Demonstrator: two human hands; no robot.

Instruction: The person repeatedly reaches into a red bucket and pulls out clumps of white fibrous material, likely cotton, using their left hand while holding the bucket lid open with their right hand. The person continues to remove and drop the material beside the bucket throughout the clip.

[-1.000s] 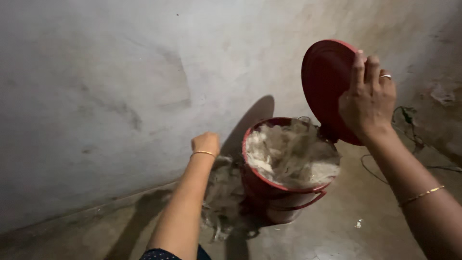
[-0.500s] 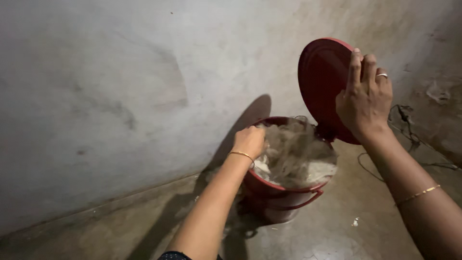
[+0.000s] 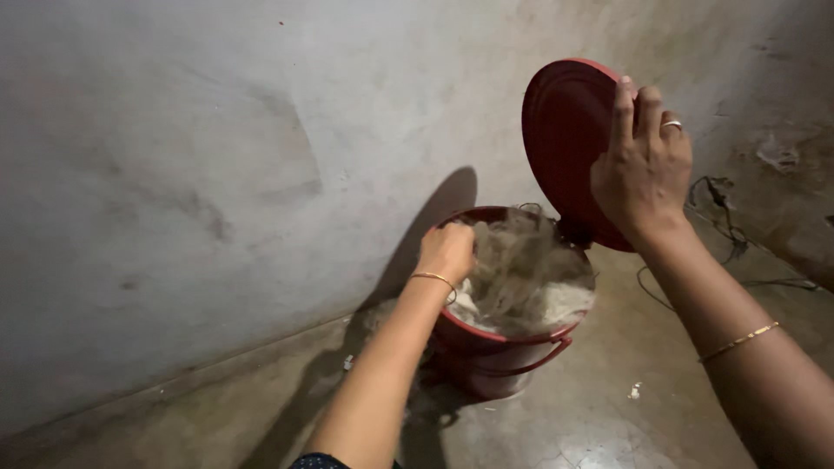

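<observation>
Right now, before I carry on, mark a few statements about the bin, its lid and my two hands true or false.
1. The right hand holds the red lid up, open. True.
2. The left hand rests on the floor beside the bin. False: it is over the rim of the red bin, on the pale fibrous stuff inside.
3. The bin is empty. False: it is filled almost to the rim.
4. The bin stands close to a grey wall. True.
5. The left wrist is bare. False: it wears a thin bangle.
</observation>
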